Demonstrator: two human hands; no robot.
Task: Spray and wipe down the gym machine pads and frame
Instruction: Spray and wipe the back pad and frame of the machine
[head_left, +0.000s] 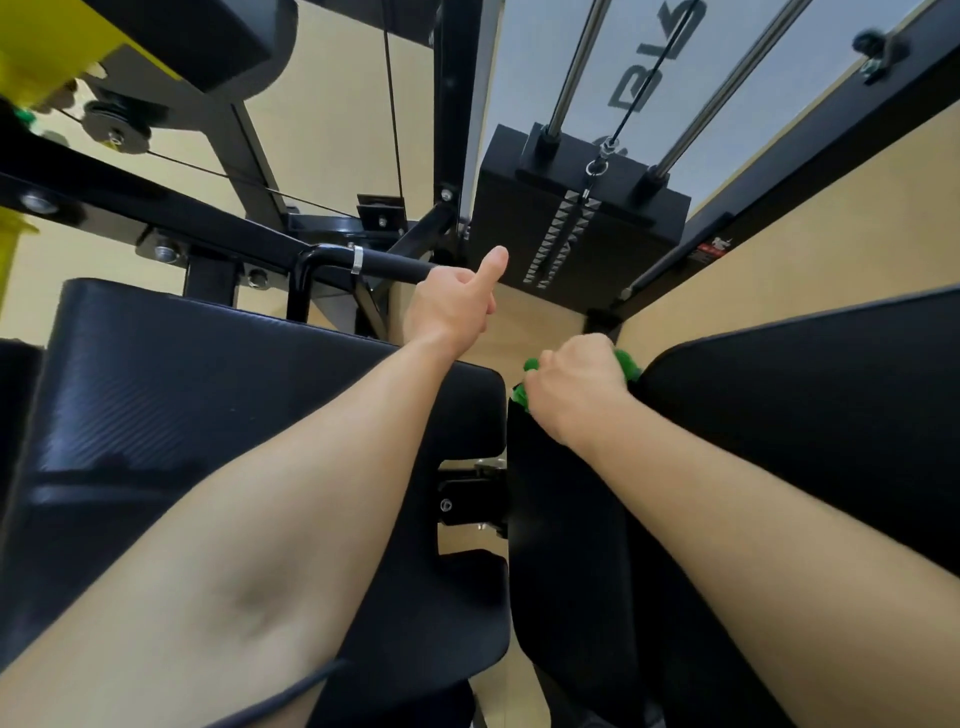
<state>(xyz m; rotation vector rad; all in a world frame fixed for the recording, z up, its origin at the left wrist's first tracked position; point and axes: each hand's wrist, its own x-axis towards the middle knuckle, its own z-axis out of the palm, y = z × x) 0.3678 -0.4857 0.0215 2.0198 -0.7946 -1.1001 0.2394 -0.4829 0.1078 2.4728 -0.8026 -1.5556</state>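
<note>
Tan flooring lay beneath the weight stack (571, 218). Below the stack, the left hand (452, 306) gripped the handle (389, 262); the right hand (576, 384) clutched the green cloth (627, 364) against the pad (779, 415) edge, where firm, overlapping strokes would probably clean best.

Floor (540, 327): tan and smooth, seen in the gap just in front of the weight stack (576, 208) and on both sides of it.
Weight stack: black, viewed from above; its foot is hidden.
Frame (208, 223): black bars, placed left of the weight stack.
Left pad (208, 415): black, nearer than the weight stack, to its left.
Right pad (805, 415): black, nearer, to its right.
Green cloth (626, 364): held against the right pad's inner edge.
</note>
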